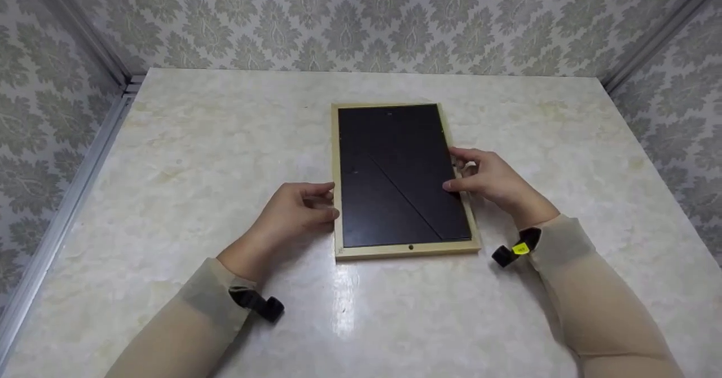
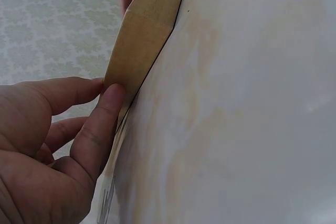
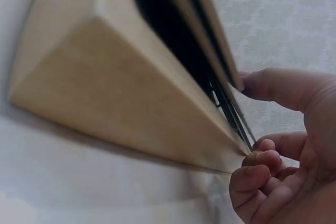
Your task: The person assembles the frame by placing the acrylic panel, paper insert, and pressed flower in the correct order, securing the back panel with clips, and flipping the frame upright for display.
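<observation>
A picture frame (image 1: 407,248) with a light wooden rim lies back side up on the table. Its black backing (image 1: 389,135) faces up, with a diagonal seam along the stand. At the left rim, my left hand (image 1: 290,206) holds the frame between thumb and fingertips; the left wrist view shows these fingertips (image 2: 113,95) against the wooden side. My right hand (image 1: 496,180) grips the opposite side, its thumb over the black panel's edge and its other fingers at the rim. A brown-edged board (image 3: 220,40) stands slightly raised from the frame in the right wrist view, the thumb touching it.
The marbled white table (image 1: 197,141) extends around the frame on every side. Patterned wallpaper (image 1: 350,22) covers the wall behind it, and a metal rail (image 1: 62,220) runs along the left. Each wrist wears a black strap-on device (image 1: 256,303).
</observation>
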### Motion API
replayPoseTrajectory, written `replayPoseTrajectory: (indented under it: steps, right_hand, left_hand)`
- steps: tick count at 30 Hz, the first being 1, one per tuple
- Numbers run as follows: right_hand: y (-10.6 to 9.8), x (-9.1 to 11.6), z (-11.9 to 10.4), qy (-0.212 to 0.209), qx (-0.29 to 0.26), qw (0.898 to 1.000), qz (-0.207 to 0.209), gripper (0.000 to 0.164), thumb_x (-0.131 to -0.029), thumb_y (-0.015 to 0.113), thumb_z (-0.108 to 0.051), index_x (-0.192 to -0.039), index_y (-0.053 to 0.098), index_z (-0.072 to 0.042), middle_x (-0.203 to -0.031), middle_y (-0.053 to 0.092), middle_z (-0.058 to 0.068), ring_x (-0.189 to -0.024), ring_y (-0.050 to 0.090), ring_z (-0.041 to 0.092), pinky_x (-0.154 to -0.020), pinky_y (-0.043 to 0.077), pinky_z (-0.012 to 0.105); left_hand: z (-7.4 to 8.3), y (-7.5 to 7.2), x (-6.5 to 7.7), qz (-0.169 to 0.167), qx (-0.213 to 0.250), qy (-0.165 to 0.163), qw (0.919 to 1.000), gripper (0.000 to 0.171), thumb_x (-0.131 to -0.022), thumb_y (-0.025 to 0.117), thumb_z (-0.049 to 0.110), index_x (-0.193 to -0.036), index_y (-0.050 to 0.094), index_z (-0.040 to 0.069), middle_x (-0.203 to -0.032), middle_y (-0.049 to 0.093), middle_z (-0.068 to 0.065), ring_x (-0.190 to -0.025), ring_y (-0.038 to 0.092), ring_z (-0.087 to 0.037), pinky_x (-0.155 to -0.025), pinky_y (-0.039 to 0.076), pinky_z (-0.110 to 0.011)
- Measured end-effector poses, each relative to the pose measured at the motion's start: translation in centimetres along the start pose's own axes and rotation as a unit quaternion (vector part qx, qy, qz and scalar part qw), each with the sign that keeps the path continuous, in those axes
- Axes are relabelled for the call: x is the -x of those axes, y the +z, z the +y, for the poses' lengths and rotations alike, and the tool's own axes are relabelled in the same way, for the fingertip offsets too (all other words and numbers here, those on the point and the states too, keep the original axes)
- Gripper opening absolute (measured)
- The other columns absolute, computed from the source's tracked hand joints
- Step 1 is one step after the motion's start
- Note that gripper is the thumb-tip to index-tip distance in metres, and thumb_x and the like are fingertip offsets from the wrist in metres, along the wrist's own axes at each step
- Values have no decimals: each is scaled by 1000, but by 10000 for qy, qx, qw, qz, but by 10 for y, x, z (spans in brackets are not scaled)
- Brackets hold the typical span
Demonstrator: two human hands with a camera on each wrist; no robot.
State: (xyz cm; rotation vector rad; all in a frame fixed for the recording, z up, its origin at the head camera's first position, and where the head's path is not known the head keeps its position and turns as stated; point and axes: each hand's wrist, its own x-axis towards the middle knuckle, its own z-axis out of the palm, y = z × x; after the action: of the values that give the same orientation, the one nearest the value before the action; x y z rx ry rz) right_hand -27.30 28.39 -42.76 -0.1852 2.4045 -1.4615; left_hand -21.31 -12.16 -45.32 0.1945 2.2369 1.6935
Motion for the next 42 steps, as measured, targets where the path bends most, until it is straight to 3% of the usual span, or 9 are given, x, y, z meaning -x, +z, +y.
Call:
replayPoseTrajectory:
  steps: [7,12,16,20,26,33,36,39,42]
  right_hand:
    - [8,-2,2,35,330,9994,40,93,-92,92,-8,-173,45,-7,-118,49,6,-79,44,13,-62,40,22]
    - [7,-1,1,-101,550,9984,80,90,-94,91,-8,-172,46,-7,-120,52,7,-81,46,13,-64,41,22]
    - [1,-1,-1,-105,332,9994,65,74,-104,82,-15,-170,50,-8,-121,56,6,-80,55,9,-67,47,21]
    - [-9,0,-2,-152,194,9996,145,53,-109,76,-19,-158,65,-6,-124,63,2,-83,65,6,-73,56,21]
    - [-29,0,6,-646,805,9945,185,32,-101,84,-12,-132,83,-7,-115,80,7,-89,71,11,-71,59,22]
    - [-39,1,16,-1317,1823,9741,210,29,-94,95,-17,-122,89,-16,-137,82,7,-119,71,18,-84,55,17]
    - [-38,2,14,-1514,2411,9582,290,23,-92,96,-20,-115,92,-15,-138,83,3,-124,71,24,-91,58,26]
    - [-36,3,10,-1737,2912,9403,287,16,-93,96,-21,-107,93,-14,-136,84,1,-125,71,29,-99,61,42]
    - [-34,3,7,-1946,3181,9275,251,13,-94,95,-21,-103,93,-12,-135,84,2,-121,73,30,-98,63,51]
  left_hand:
    - [-3,-2,4,74,-163,59,9998,63,-97,82,4,-156,64,-2,-142,75,-25,-112,80,-16,-92,69,-23]
    - [-2,-1,3,124,-390,101,9991,62,-97,82,7,-156,64,-1,-142,77,-23,-118,81,-22,-94,64,-17]
    - [2,3,4,178,-420,120,9989,64,-97,81,6,-157,62,-3,-144,76,-24,-116,80,-21,-89,65,-18]
    - [9,9,8,156,-514,148,9984,75,-96,84,9,-163,55,-4,-154,64,-25,-104,77,-17,-75,66,-22]
    - [14,18,11,81,-1185,184,9927,97,-92,93,16,-172,41,-3,-166,42,-22,-112,62,-23,-87,55,-27]
    - [15,21,11,5,-1192,94,9928,98,-92,93,13,-172,39,-1,-165,44,-22,-111,60,-23,-83,53,-26]
    - [15,22,11,-22,-1169,105,9931,98,-92,93,13,-172,39,-1,-165,44,-22,-110,61,-23,-80,54,-25]
    - [14,21,11,-40,-1137,110,9934,98,-92,93,12,-172,39,-1,-165,44,-22,-109,61,-22,-78,53,-24]
    - [13,20,11,-53,-1098,92,9939,98,-92,93,13,-173,38,-1,-165,44,-21,-107,59,-22,-78,51,-24]
